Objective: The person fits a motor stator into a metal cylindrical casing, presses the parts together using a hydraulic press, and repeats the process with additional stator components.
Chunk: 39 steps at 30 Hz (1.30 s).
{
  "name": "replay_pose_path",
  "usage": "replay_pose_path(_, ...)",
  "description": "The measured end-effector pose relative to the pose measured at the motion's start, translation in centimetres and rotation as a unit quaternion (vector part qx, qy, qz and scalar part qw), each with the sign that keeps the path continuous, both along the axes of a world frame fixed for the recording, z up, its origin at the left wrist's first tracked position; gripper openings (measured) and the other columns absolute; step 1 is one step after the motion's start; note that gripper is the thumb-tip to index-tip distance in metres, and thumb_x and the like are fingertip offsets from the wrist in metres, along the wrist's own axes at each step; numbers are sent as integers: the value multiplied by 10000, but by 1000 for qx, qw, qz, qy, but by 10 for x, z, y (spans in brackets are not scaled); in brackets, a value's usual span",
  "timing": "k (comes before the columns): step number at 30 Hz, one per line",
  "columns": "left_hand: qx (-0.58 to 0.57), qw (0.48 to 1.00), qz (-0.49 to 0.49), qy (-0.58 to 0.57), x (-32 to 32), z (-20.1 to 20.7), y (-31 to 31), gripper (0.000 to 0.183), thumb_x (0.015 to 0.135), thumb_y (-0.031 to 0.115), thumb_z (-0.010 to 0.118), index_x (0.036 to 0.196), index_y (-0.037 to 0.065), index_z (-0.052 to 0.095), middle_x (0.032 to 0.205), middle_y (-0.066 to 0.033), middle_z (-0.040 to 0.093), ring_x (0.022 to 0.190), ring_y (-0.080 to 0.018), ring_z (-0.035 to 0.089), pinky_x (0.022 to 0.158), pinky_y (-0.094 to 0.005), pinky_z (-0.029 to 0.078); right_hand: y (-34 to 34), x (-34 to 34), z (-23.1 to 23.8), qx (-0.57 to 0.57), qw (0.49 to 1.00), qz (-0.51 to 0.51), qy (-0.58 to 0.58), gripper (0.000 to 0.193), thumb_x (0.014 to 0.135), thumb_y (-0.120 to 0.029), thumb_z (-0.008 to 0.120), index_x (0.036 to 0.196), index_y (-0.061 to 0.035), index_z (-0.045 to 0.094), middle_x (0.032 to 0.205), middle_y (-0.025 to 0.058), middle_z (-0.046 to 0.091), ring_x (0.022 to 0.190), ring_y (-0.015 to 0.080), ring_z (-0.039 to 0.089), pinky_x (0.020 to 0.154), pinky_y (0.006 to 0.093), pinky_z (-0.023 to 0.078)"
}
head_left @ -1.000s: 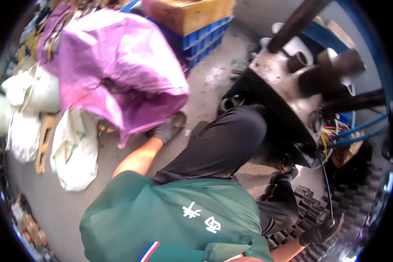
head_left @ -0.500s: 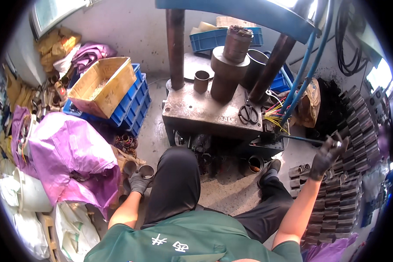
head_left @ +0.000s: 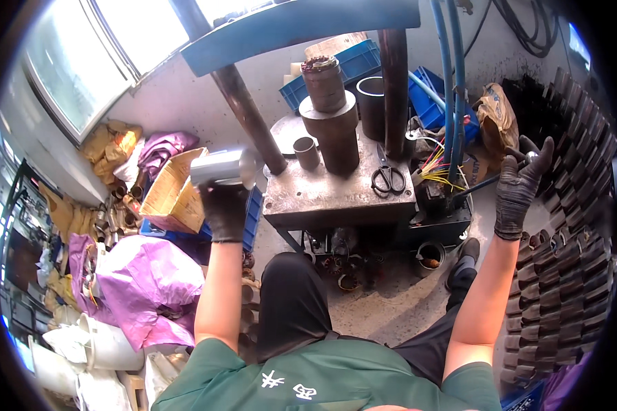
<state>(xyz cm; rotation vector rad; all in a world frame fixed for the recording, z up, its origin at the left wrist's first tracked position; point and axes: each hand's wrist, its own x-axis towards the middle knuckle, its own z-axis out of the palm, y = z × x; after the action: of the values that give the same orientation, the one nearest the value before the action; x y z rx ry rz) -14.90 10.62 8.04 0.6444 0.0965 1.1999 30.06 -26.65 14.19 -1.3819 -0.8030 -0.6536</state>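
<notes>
My left hand [head_left: 224,209], in a dark glove, is raised and closed around a shiny metal sleeve [head_left: 216,169] lying sideways, left of the press. My right hand [head_left: 517,195], also gloved, is at the end of the press's lever [head_left: 485,183], with fingers around its shiny knob and one finger stretched out. On the press table [head_left: 301,198] a wire-wound motor stator core [head_left: 324,89] stands atop a stepped metal cylinder [head_left: 332,137]. Beside that, a small open metal sleeve [head_left: 306,153] stands upright. A pair of scissors [head_left: 389,179] lies near the right post.
Steel posts [head_left: 247,116] and a blue crossbeam [head_left: 301,34] frame the press. At left are a cardboard box [head_left: 173,198] on blue crates and a purple sack [head_left: 147,284]. Stacked metal sleeves [head_left: 555,308] line the right side. A metal pot [head_left: 430,259] sits below the press.
My left hand has risen from the sleeves beside my left knee and now holds a metal sleeve. My right hand stays at the lever knob, which sits higher in view. The view has shifted.
</notes>
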Motion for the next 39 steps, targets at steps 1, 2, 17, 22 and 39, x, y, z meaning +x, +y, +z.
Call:
replay_pose_path(1,22,999,-34,3,27,15,-3,642,999,471,630,1484,75,489,1450,-122,582,1369,-326,532,1198,-528,383,1,-1,1,9,1000,0,5,972,940,138,527,1710,-230,63,1385,154,541,1058,177,631,957,315,533)
replay_pose_path(2,46,997,-65,8,54,27,-5,650,979,446,663,1483,77,484,1451,-124,579,1375,-339,529,1204,-528,378,2,-2,0,13,1000,4,-4,975,941,139,525,1710,-232,55,1393,156,534,1059,180,632,958,318,535)
replay_pose_path(17,-28,995,67,73,232,142,68,480,897,277,834,1300,124,625,1171,-61,704,1073,-204,645,1022,-427,488,-2,-16,-8,61,996,58,30,936,968,97,571,1709,-247,115,1398,109,484,1089,177,592,979,335,510)
replay_pose_path(22,-4,995,73,75,245,149,85,541,832,203,886,1291,164,602,1203,-39,683,1126,-222,659,904,-404,565,-2,-19,-4,57,996,53,38,929,957,115,573,1701,-252,154,1377,98,491,1080,179,589,995,349,509)
replay_pose_path(39,162,967,124,155,272,184,62,520,866,153,823,1334,106,600,1242,-86,674,1157,-285,657,930,-453,547,-2,-16,-7,64,995,75,26,838,998,55,591,1683,-229,200,1421,116,500,1104,167,575,999,319,511)
